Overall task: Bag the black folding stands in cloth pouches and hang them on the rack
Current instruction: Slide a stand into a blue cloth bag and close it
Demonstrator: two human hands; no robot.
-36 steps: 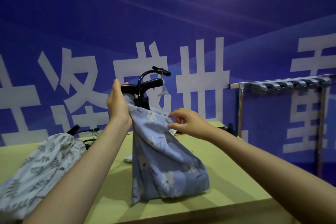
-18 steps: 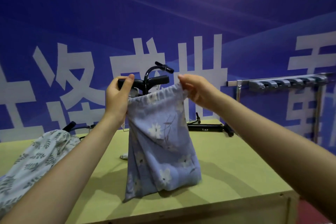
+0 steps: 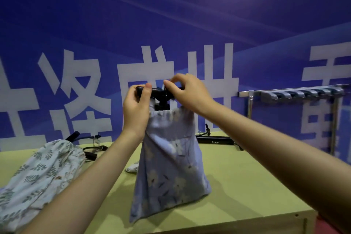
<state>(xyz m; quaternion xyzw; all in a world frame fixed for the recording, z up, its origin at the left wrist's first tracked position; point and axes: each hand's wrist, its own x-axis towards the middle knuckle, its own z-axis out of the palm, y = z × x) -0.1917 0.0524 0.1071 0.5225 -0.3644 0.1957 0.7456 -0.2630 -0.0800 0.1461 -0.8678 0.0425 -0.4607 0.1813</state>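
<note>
Green tabletop (image 3: 237, 186): black stand (image 3: 161, 99) top out of blue floral pouch (image 3: 169, 157).

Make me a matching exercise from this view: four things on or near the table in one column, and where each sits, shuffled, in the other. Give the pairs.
Things
1. blue floral pouch
2. leaf-print pouch
3. bare black stand
4. rack

Places
A. lying at the table's left end
B. against the wall, right of the table
C. upright at mid-table, a stand's grip poking out
D. flat at the table's far edge

Pairs: 1-C, 2-A, 3-D, 4-B
</note>
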